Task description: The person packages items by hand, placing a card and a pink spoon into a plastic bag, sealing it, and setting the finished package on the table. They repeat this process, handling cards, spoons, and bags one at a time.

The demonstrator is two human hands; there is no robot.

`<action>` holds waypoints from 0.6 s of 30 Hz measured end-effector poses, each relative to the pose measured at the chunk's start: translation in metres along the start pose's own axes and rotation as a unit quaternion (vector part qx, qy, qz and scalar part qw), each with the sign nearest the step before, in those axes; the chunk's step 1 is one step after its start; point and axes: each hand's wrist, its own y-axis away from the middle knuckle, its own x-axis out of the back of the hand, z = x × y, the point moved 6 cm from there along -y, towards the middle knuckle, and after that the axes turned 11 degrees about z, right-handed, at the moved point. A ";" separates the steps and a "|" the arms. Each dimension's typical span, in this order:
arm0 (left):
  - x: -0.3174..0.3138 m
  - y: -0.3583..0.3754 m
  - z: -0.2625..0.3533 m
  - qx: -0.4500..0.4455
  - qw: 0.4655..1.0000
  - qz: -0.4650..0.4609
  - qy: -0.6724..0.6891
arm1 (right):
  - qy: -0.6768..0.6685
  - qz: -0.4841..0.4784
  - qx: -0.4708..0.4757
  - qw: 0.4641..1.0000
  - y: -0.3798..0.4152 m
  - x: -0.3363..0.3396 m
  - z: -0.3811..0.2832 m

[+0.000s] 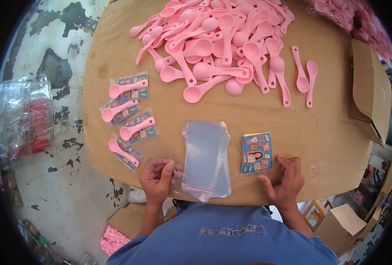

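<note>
My left hand [158,177] is at the lower left edge of a stack of clear plastic bags [207,154], thumb and fingers pinched together; whether a bag edge is between them is too small to tell. My right hand [285,179] rests with fingers apart just right of a small stack of blue printed cards [256,152], holding nothing. At the left, pink spoons [136,128] lie on several clear bags with blue cards [143,118]. A big heap of pink spoons [226,39] covers the top middle of the brown table [174,119].
Two loose spoons [310,84] lie right of the heap. An open cardboard box [368,88] stands at the right edge, below bagged pink items [359,22]. Plastic packs [28,117] are at the far left. Another cardboard box [339,227] is at the lower right.
</note>
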 end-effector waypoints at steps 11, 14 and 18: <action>-0.001 0.000 0.002 -0.021 0.999 -0.022 0.017 | -0.021 0.054 -0.007 0.998 0.004 0.008 -0.008; -0.004 -0.002 0.003 -0.023 0.999 -0.034 0.021 | -0.049 0.070 -0.035 0.996 0.010 0.012 -0.006; -0.004 -0.003 0.003 -0.043 0.998 -0.047 0.029 | -0.130 0.219 -0.010 0.967 0.030 0.032 -0.005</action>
